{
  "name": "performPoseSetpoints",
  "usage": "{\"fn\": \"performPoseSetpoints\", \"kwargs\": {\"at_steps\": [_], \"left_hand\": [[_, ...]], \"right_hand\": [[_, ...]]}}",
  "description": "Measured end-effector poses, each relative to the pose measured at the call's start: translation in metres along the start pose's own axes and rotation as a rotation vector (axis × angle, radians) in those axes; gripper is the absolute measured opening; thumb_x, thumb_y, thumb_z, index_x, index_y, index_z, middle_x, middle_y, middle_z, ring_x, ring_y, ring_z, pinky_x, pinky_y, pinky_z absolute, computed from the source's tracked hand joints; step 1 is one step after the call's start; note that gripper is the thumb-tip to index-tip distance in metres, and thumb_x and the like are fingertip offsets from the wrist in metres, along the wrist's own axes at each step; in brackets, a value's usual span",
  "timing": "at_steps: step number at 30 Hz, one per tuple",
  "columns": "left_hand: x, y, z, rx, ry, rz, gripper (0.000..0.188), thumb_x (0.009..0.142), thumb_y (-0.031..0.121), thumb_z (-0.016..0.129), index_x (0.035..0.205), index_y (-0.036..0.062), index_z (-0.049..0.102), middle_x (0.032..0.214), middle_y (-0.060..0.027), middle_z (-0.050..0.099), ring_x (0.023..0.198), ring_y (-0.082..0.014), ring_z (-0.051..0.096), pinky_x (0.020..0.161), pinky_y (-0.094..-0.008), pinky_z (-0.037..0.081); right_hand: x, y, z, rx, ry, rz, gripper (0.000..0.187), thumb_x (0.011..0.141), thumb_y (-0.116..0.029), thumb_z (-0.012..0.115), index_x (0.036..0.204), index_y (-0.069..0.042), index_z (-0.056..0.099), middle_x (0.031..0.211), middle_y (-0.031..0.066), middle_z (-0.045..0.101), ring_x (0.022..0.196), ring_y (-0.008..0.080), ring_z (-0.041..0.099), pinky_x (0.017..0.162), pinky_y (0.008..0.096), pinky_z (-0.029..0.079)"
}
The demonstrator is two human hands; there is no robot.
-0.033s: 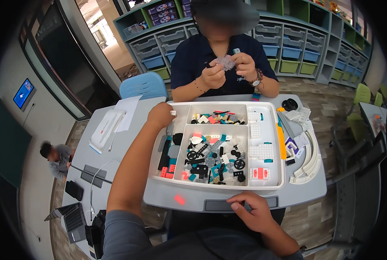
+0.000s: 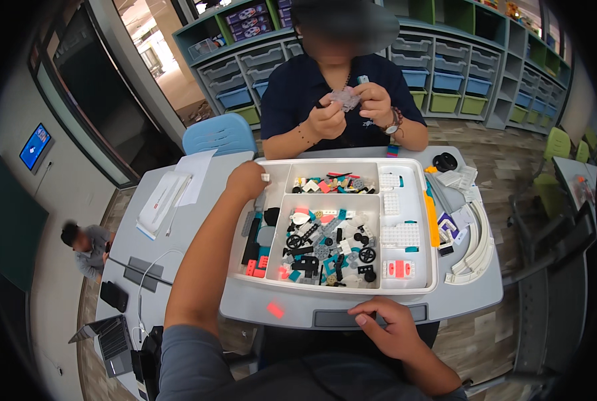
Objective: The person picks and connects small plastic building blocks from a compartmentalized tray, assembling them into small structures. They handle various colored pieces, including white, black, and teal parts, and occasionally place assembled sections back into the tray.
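My left hand (image 2: 246, 179) is at the far left corner of a white sorting tray (image 2: 234, 257), its fingers closed. A small white piece (image 2: 266, 178) shows at its fingertips; the hand covers the rest of it. My right hand (image 2: 393, 326) lies at the table's near edge, below the tray, fingers loosely apart and holding nothing. In the tray's large middle compartment are mixed building pieces (image 2: 325, 248) in black, grey, teal and white. Coral bricks (image 2: 257, 266) lie in the left compartment. White studded plates (image 2: 400, 234) fill part of the right one.
Across the table (image 2: 245, 304) a person (image 2: 345, 120) holds a translucent piece (image 2: 344, 100) in both hands. White curved parts (image 2: 473, 257) and black wheels (image 2: 446, 161) lie right of the tray. At left are a white packet (image 2: 165, 200), a cable and a laptop (image 2: 114, 344).
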State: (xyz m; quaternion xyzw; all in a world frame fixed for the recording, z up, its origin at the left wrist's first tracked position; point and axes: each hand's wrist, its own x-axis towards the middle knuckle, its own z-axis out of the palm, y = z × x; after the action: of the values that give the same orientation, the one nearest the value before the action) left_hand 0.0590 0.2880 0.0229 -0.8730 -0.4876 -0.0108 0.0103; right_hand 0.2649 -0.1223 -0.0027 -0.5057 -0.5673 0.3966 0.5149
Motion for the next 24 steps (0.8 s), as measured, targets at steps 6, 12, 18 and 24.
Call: {"fn": "performPoseSetpoints", "kwargs": {"at_steps": [6,12,18,24], "left_hand": [[0.006,0.003,0.009,0.037,0.064,0.027,0.021,0.086,0.030,0.072,0.092,0.0109,0.079,0.100,-0.0216,0.069,0.099,-0.0371,0.065,0.089,-0.0440,0.052],[-0.009,0.003,-0.018,-0.232,0.181,-0.013,0.019,0.086,0.026,0.073,0.094,0.0102,0.078,0.102,-0.0170,0.070,0.086,-0.0328,0.068,0.079,-0.0417,0.053],[-0.073,0.018,-0.062,-1.516,-0.188,-0.153,0.040,0.092,0.013,0.063,0.132,0.0079,0.060,0.099,-0.0012,0.063,0.088,-0.0123,0.058,0.076,-0.0310,0.049],[-0.152,0.044,-0.075,-1.907,-0.242,-0.035,0.051,0.095,0.007,0.058,0.145,0.0003,0.046,0.105,-0.0021,0.057,0.095,-0.0130,0.058,0.086,-0.0320,0.053]], "right_hand": [[0.006,0.003,-0.004,0.021,-0.016,0.007,0.015,0.096,-0.011,0.067,0.109,-0.004,0.072,0.096,0.0084,0.069,0.081,0.0143,0.066,0.074,0.0265,0.053],[0.005,-0.002,-0.001,0.000,-0.004,0.000,0.015,0.096,-0.011,0.066,0.109,-0.005,0.072,0.094,0.0078,0.069,0.081,0.0132,0.066,0.073,0.0260,0.052],[0.003,-0.007,-0.005,0.055,0.055,0.059,0.014,0.096,-0.012,0.066,0.106,-0.004,0.073,0.094,0.0075,0.071,0.081,0.0118,0.063,0.074,0.0258,0.050],[0.002,-0.015,0.003,0.156,0.082,0.106,0.016,0.097,-0.012,0.064,0.106,-0.001,0.072,0.095,0.0061,0.071,0.082,0.0106,0.060,0.076,0.0262,0.048]]}}
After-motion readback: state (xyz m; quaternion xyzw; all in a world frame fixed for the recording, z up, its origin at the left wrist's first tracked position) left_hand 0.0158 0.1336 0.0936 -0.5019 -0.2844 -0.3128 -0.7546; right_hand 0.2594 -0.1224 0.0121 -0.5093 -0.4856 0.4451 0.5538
